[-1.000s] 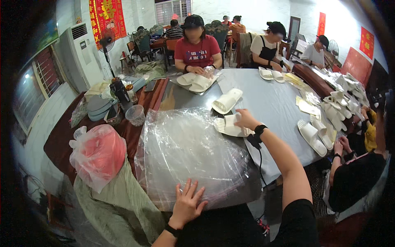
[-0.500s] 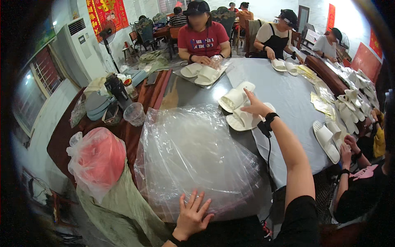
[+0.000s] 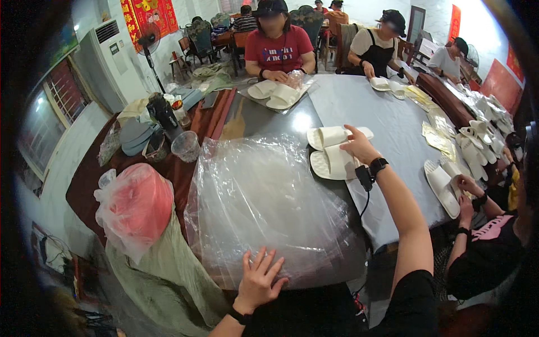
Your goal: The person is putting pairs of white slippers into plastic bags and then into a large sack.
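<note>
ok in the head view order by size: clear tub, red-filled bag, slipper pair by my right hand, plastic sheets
1. Plastic sheets
2. Red-filled bag
3. Slipper pair by your right hand
4. Clear tub

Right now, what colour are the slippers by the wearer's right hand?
The slippers are off-white, clearest in the head view.

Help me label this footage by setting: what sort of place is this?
Probably a small, informal workshop: several people sit or lean around a table, white slippers lie in pairs on it, and clear plastic is spread under the left hand.
</note>
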The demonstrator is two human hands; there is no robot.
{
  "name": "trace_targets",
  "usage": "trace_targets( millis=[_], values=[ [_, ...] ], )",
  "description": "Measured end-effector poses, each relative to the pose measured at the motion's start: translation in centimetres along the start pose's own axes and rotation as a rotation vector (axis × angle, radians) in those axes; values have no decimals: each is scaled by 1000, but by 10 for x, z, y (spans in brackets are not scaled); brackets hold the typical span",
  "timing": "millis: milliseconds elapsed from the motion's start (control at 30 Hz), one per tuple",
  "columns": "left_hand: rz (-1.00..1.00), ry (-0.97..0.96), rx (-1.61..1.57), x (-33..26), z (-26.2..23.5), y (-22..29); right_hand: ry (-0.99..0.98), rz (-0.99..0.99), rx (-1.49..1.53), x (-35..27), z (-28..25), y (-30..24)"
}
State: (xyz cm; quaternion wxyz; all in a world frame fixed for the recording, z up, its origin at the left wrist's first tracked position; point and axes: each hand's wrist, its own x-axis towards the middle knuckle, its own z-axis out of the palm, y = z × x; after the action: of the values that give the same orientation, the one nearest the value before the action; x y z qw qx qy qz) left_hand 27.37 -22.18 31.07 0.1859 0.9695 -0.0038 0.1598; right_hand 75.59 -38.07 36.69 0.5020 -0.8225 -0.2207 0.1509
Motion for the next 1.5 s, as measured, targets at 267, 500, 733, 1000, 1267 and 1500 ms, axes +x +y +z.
trace_targets(
  millis=[267, 500, 733, 1000, 1267, 1500],
  values=[
    [4, 58, 21, 0, 0, 1, 217, 100, 169, -87, -35, 6],
    [157, 178, -71, -2, 0, -8, 114, 40, 372, -132, -38, 18],
    [162, 232, -55, -8, 9, -13, 238, -200, -1442, -165, 7, -36],
    [87, 349, -141, -11, 13, -8, -451, -467, -1110, -179, 129, -66],
    [-43, 679, -80, -33, -19, -12, -608, -330, -917, -154, 105, -44],
    [-142, 645, 12, -22, -31, -16, -591, -275, -924, -166, 102, -57]
  ],
)
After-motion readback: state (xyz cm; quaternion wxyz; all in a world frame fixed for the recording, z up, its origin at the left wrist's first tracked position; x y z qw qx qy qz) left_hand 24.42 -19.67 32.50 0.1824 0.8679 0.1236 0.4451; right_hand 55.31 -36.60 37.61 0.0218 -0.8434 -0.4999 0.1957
